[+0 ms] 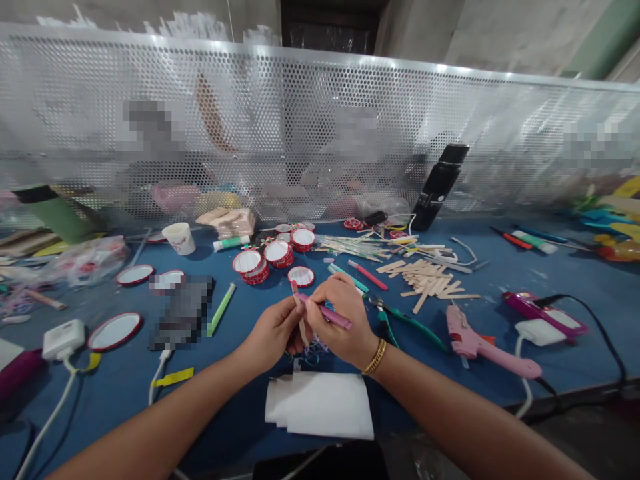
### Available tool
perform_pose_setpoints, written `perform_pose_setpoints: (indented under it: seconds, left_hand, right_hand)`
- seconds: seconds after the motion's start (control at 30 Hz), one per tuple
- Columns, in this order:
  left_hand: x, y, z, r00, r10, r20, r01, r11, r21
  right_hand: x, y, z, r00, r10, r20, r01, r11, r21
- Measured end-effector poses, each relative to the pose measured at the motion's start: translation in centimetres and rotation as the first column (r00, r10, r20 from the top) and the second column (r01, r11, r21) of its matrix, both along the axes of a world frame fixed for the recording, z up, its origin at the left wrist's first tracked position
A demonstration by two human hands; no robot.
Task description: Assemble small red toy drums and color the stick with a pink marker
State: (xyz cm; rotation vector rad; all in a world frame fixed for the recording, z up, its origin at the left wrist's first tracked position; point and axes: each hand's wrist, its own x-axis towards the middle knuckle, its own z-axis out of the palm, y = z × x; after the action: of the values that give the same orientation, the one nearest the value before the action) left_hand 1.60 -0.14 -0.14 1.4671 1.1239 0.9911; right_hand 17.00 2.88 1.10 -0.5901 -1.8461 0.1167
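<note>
My left hand (275, 331) is closed on a wooden craft stick (303, 329), held tilted upward, with a pinkish-red upper end. In my right hand (345, 313) a purple-pink marker (336, 318) is gripped like a pen, and its tip side meets the stick near my left fingertips. The exact contact is hidden by my fingers. Below both hands lies a folded stack of white tissue (325, 403), with thin coloured strands (315, 351) just behind it. Beyond my right hand are a red marker (369, 275) and green-handled pliers (407, 325).
Loose craft sticks (433, 280) lie in a pile at right, near a pink glue gun (483, 347). Red-rimmed round tins (250, 265), a paper cup (179, 239) and a black bottle (440, 188) stand farther back, before a perforated metal screen (310, 87). A phone (185, 310) lies left.
</note>
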Motion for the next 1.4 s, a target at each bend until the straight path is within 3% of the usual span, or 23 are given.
perform_pose_setpoints:
  seconds: [0.27, 0.6, 0.9, 1.13, 1.4]
  left_hand:
    - [0.0, -0.3, 0.9, 0.999, 0.018, -0.046, -0.017, 1.000, 0.023]
    - [-0.2, 0.1, 0.1, 1.000, -0.003, -0.009, 0.004, 1.000, 0.029]
    - [-0.3, 0.0, -0.1, 0.999, 0.017, -0.052, -0.014, 0.999, 0.044]
    - [-0.2, 0.1, 0.6, 0.998, 0.016, -0.064, -0.012, 0.999, 0.050]
    - [-0.2, 0.1, 0.4, 1.000, 0.005, -0.018, -0.004, 0.999, 0.044]
  right_hand:
    - [0.6, 0.8, 0.1, 0.996, -0.085, -0.020, 0.085, 0.996, 0.021]
    - [0.1, -0.3, 0.0, 1.000, -0.005, -0.006, 0.005, 1.000, 0.020]
    - [0.0, 0.0, -0.1, 1.000, -0.014, -0.002, 0.015, 0.999, 0.035]
    - [0.4, 0.5, 0.2, 0.996, -0.093, 0.005, 0.093, 0.995, 0.047]
    - [0.2, -0.1, 0.1, 1.000, -0.026, -0.002, 0.026, 0.999, 0.047]
